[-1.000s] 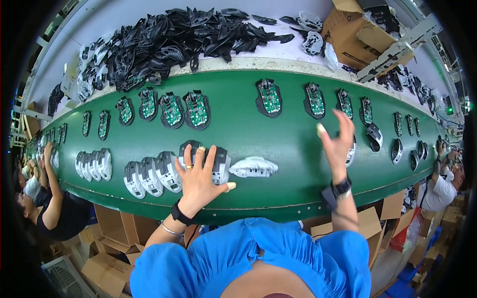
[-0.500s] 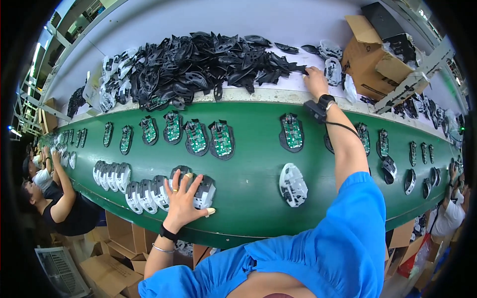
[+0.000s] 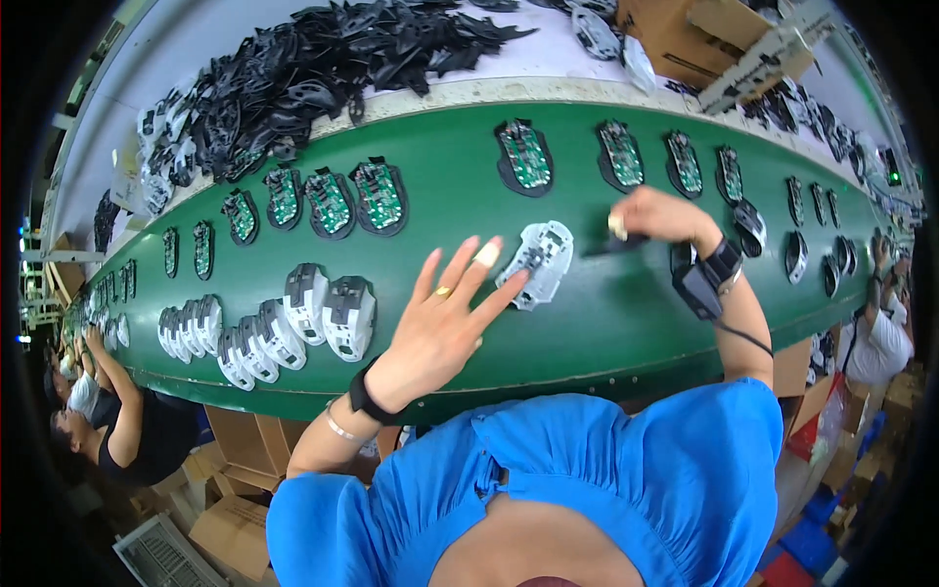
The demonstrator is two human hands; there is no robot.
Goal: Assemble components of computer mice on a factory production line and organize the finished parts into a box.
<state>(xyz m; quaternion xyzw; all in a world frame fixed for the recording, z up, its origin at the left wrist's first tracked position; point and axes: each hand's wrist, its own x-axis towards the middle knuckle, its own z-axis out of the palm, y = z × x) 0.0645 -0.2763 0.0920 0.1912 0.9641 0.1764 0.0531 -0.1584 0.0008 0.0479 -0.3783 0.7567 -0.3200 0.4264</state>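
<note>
My left hand (image 3: 435,333) has its fingers spread, with finger cots on some tips. Its index fingertip is at the edge of a white mouse shell (image 3: 543,262) lying inner side up on the green belt; whether it touches is hard to tell. Right of that shell, my right hand (image 3: 663,220) is closed in a pinch on a black plastic piece (image 3: 618,243), which is smeared by motion. To the left of my left hand, white-and-black mouse shells (image 3: 349,315) lie in overlapping groups. Beyond my hands, mouse bases with green circuit boards (image 3: 526,155) stand in a row.
A heap of black plastic pieces (image 3: 293,78) lies on the ledge behind the green belt (image 3: 450,377). At the far right of the ledge stands a cardboard box (image 3: 675,39). Co-workers sit at both ends; one in black (image 3: 147,421) is at the left.
My right hand has come back from the ledge with a black piece. My left hand has left the white-and-black shells and moved right to the white shell. The view has shifted.
</note>
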